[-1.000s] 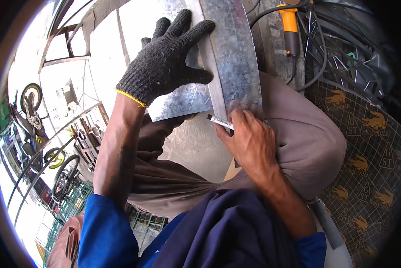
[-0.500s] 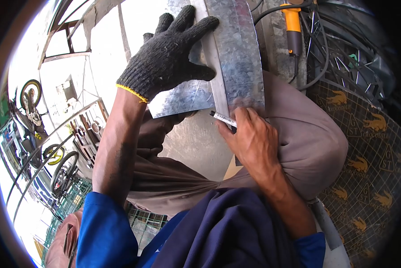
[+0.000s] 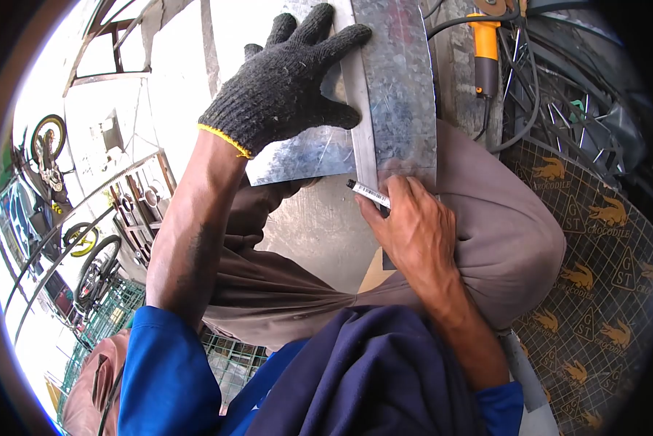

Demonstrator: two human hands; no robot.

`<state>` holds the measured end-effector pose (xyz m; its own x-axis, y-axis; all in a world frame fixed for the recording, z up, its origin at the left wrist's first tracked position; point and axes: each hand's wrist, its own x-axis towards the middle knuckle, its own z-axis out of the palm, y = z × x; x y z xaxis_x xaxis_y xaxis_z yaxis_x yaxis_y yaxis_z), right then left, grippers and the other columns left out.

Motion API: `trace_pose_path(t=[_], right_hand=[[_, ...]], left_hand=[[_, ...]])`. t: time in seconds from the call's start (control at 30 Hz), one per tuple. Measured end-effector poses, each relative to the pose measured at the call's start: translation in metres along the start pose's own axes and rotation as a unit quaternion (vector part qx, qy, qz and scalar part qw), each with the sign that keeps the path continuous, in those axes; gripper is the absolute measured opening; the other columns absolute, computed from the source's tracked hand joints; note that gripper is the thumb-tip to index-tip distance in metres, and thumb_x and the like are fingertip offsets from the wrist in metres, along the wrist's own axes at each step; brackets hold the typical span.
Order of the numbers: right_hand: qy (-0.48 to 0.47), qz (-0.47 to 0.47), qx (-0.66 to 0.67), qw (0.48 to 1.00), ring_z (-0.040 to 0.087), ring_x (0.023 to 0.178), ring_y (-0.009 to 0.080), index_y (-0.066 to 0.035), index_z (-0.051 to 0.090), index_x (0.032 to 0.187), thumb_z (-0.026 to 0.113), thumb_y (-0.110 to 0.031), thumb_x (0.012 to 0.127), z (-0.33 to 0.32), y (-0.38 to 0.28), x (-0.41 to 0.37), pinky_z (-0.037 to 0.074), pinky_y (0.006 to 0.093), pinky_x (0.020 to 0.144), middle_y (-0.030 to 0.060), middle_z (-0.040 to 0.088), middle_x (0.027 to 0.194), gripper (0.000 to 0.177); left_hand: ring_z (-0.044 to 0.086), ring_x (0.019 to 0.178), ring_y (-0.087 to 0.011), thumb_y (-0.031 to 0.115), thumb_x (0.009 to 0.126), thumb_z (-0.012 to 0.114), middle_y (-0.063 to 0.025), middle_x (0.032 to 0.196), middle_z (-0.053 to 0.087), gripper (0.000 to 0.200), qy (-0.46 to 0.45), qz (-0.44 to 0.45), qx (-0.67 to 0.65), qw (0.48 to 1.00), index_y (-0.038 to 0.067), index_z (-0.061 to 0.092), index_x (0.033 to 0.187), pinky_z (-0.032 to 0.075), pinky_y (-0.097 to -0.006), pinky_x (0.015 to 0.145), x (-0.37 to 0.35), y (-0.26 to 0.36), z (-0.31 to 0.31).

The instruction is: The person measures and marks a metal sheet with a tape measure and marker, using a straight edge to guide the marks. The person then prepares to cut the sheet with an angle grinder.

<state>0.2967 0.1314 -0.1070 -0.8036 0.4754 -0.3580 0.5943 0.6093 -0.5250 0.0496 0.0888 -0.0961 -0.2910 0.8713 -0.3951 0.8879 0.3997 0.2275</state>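
Note:
My left hand [image 3: 286, 83] wears a dark knitted glove with a yellow cuff. Its fingers are spread over a shiny galvanized metal sheet [image 3: 406, 102], and fingertips and thumb lie on a long narrow metal strip [image 3: 359, 109] along the sheet. My bare right hand [image 3: 413, 221] is closed around a white marker [image 3: 371, 193], whose black end points up and left. That hand is at the sheet's near edge, beside the lower end of the strip. The tips of its fingers are partly hidden.
A yellow and dark angle grinder [image 3: 486, 47] with its cable lies beyond the sheet on the right. Crocodile-printed board [image 3: 581, 276] covers the ground at right. My bent knee [image 3: 512, 225] is beside the sheet. Bicycles [image 3: 97, 272] and a green wire mesh [image 3: 115, 309] are at left.
The view has shifted slightly, so the sheet and hands appear a little further right. Both hands keep nearly the same places on the sheet, and the marker stays in my right hand.

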Motion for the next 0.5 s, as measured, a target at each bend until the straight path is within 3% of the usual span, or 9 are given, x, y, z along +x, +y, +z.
trace_pose_path(t=[0.5], right_hand=[[-0.015,0.016,-0.006,1.0,0.071,0.076,0.0366,-0.004,0.064,0.094,0.081,-0.034,0.087,-0.0001,-0.0009,0.0009,0.057,0.0481,0.066,0.0134,0.071,0.087,0.034]], left_hand=[[0.034,0.138,-0.0679,0.057,0.079,0.083,-0.0336,0.159,0.033,0.099,0.019,0.021,-0.018,0.999,0.019,0.038,0.158,0.04,-0.071,0.109,-0.0028,0.0019,-0.0025]])
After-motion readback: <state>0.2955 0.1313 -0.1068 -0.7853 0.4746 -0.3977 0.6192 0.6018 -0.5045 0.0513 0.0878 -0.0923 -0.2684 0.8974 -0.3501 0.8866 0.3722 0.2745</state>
